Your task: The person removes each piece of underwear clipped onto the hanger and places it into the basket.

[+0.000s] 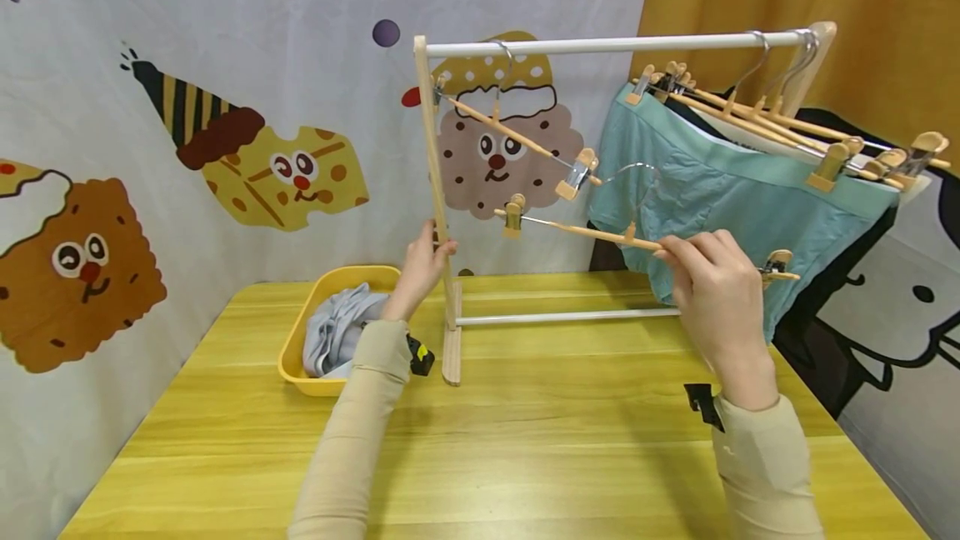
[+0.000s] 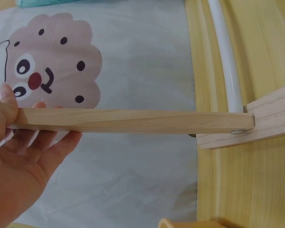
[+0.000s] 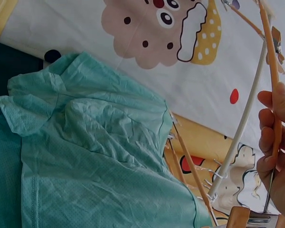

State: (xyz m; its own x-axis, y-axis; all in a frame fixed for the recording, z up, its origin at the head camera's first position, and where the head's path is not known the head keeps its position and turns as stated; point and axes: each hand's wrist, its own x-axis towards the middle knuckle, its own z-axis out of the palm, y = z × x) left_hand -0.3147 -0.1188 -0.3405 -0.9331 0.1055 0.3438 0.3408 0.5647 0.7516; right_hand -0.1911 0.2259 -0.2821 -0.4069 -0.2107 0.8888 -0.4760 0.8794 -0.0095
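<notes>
My left hand (image 1: 420, 272) grips the left wooden post (image 2: 133, 120) of a small clothes rack, thumb on one side and fingers on the other. In my right hand (image 1: 716, 302) is a wooden clip hanger (image 1: 585, 232), pinched along its bar, with no garment on it and its hook pointing up. Another bare clip hanger (image 1: 517, 136) hangs from the rack's white top rail (image 1: 600, 46), near the left end. Turquoise boxer shorts (image 1: 720, 182) hang clipped on a hanger at the right, just behind my right hand; the right wrist view shows their creased cloth (image 3: 99, 156) close up.
On the table's left stands a yellow basket (image 1: 292, 357) with grey cloth (image 1: 337, 327) inside. Several hangers crowd the rail's right end, with dark cloth behind the turquoise shorts. A white lower bar (image 1: 570, 317) joins the rack's feet. A printed curtain hangs behind the wooden table (image 1: 525, 457).
</notes>
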